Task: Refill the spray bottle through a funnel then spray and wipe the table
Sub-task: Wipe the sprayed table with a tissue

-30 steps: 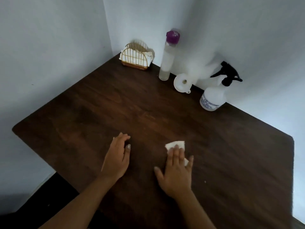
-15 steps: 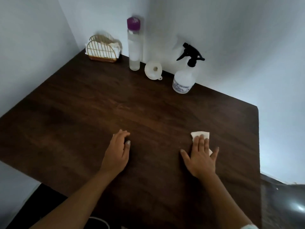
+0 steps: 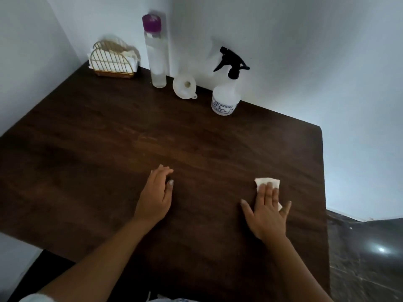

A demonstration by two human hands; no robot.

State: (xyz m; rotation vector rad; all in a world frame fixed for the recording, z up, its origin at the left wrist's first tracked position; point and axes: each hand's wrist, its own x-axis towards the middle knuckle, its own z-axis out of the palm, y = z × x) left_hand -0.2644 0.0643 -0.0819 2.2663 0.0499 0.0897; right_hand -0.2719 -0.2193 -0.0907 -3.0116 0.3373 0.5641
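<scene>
On the dark wooden table (image 3: 109, 149) my right hand (image 3: 267, 211) lies flat, fingers spread, pressing a folded white tissue (image 3: 265, 182) to the surface near the right edge. My left hand (image 3: 157, 196) rests palm down on the bare wood at the middle, holding nothing. By the far wall stand a white spray bottle with a black trigger head (image 3: 225, 95), a white funnel (image 3: 185, 86) lying on the table to its left, and a tall clear bottle with a purple cap (image 3: 156, 53).
A gold wire napkin holder (image 3: 112, 61) with white napkins sits in the far left corner. White walls close the table on the left and back. The table's right edge (image 3: 323, 182) drops to a grey floor.
My right hand has slid the tissue to the right across the table, away from my left hand, which stayed in place. The camera view has turned to the right.
</scene>
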